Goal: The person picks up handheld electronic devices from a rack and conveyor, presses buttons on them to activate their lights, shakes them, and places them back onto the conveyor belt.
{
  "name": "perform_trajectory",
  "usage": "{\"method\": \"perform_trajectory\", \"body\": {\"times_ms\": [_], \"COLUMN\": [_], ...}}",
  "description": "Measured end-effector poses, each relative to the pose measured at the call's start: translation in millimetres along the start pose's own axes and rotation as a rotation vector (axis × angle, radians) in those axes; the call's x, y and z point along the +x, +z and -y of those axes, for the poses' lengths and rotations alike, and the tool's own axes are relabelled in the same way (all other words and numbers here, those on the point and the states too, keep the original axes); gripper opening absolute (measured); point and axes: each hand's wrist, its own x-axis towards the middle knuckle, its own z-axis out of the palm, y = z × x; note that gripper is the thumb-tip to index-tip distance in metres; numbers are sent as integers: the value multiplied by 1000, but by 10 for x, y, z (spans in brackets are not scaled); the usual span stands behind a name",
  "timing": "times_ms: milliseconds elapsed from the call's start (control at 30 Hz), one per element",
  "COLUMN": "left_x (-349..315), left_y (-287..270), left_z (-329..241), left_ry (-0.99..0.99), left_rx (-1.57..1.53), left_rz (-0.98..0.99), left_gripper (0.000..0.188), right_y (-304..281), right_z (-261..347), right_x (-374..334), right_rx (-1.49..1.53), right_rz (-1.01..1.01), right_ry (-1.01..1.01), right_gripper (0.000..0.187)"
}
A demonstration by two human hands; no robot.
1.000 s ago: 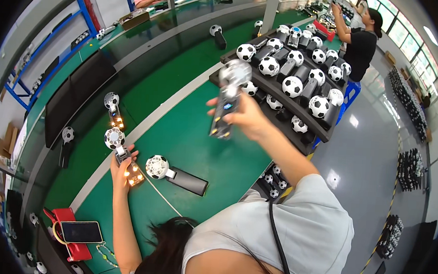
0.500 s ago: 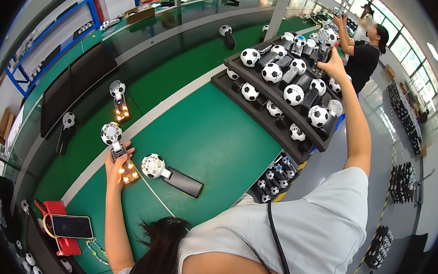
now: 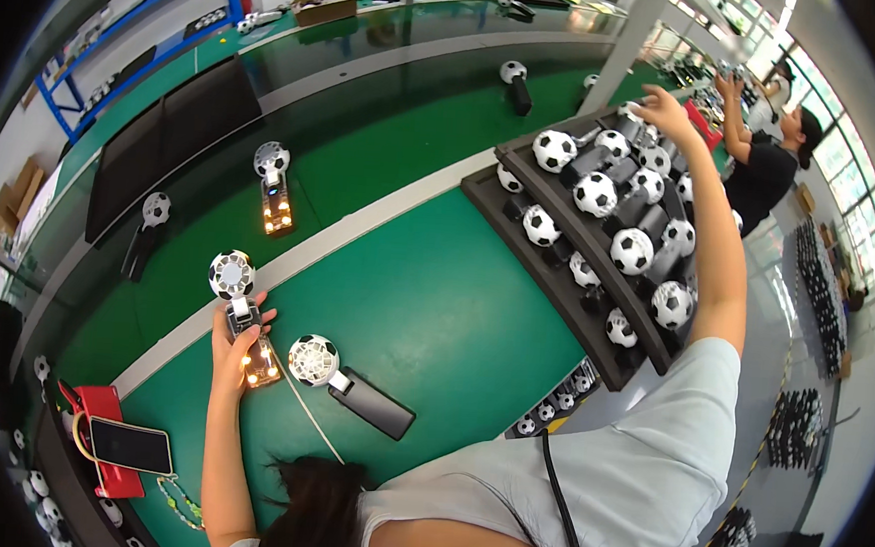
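Above the green tabletop [image 3: 436, 304], my left hand [image 3: 227, 351] is closed round a soccer-ball-headed gadget [image 3: 231, 275] with glowing orange lights in its open-looking base. Just right of it lies a similar gadget [image 3: 374, 403] with a ball-shaped head and a closed dark grey handle. At the far right my right hand [image 3: 670, 117] reaches over the upper black tray [image 3: 599, 258], its fingers apart and curved, with no gadget visible in them. Several soccer-ball gadgets [image 3: 595, 195] fill that tray, and their dark handles lie between the balls.
Beyond the pale rail, another lit gadget [image 3: 275, 198] and some dark-handled ones [image 3: 515, 78] rest on a green conveyor-like surface. A phone [image 3: 131, 445] overlaps a red case [image 3: 122, 482] at lower left, beside a beaded strap [image 3: 181, 507]. A person in black [image 3: 776, 169] works at far right.
My right hand has let go of the gadget it held over the tray, and its fingers have come apart. The view has shifted; my left hand keeps its lit gadget.
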Motion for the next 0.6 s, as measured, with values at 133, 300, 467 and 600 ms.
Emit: {"method": "perform_trajectory", "body": {"times_ms": [133,300,467,600], "left_x": [-61,11,-278,-197], "left_y": [-35,-59,-95,-32], "left_z": [4,191,16,-32], "left_ry": [-4,17,-54,-53], "left_rx": [10,-8,27,81], "left_rz": [-43,-33,-130,-129], "left_gripper": [35,50,48,50], "right_y": [1245,2326,2864,2859], "right_z": [665,96,1140,432], "right_x": [1142,1925,2024,2005], "right_rx": [-181,-877,-859,-762], "right_rz": [156,523,586,697], "right_ry": [-274,-34,39,214], "right_gripper": [57,65,42,50]}}
